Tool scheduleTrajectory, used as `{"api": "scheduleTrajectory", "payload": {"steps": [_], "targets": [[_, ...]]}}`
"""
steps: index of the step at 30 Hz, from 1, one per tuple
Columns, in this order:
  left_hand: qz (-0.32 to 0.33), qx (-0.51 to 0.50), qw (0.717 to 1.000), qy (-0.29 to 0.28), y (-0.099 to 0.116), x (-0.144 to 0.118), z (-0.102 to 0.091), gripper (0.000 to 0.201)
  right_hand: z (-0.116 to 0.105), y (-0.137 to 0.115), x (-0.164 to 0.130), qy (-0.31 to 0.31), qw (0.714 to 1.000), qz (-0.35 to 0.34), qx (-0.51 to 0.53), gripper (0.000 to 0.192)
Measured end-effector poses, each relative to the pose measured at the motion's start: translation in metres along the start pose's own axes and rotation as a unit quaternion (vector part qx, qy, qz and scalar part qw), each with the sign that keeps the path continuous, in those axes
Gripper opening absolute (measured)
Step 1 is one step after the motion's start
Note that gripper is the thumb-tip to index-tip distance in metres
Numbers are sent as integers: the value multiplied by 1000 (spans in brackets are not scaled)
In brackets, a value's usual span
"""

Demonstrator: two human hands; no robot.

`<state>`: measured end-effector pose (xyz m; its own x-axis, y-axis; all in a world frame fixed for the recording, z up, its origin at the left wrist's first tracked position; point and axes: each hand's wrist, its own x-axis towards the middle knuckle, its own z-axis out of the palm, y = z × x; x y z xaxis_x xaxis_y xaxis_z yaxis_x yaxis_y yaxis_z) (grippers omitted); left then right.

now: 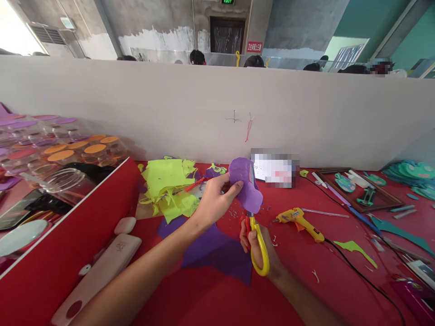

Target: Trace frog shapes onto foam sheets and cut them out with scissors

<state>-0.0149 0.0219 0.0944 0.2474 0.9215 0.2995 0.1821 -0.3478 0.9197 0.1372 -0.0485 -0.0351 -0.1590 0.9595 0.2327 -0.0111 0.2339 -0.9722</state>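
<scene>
My left hand (219,192) pinches a rounded piece of purple felt (249,192) between thumb and fingers, holding it up above the red table. Below it, my right hand (256,246) grips a pair of scissors (260,253) with one yellow and one red handle. The scissor blades point upward at the felt's lower and right part, and they are largely hidden behind it. A larger purple sheet (217,251) lies on the table under my forearms. Yellow-green felt scraps (166,179) are heaped beyond my left wrist.
A yellow glue gun (299,222) with a black cord lies right of my right hand. A brown frame (360,190) holds small parts, near stacked teal pieces (413,174). At left, a red divider (84,231) separates jars with orange lids (95,148). A lit screen (272,167) leans against the white partition (176,108).
</scene>
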Motion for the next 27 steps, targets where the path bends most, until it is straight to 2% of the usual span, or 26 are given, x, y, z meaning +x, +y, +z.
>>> {"api": "scheduleTrajectory", "payload": {"steps": [27], "targets": [[-12, -23, 999, 20, 0, 2, -5, 33, -3, 6, -2, 6, 1000, 20, -20, 55]]}}
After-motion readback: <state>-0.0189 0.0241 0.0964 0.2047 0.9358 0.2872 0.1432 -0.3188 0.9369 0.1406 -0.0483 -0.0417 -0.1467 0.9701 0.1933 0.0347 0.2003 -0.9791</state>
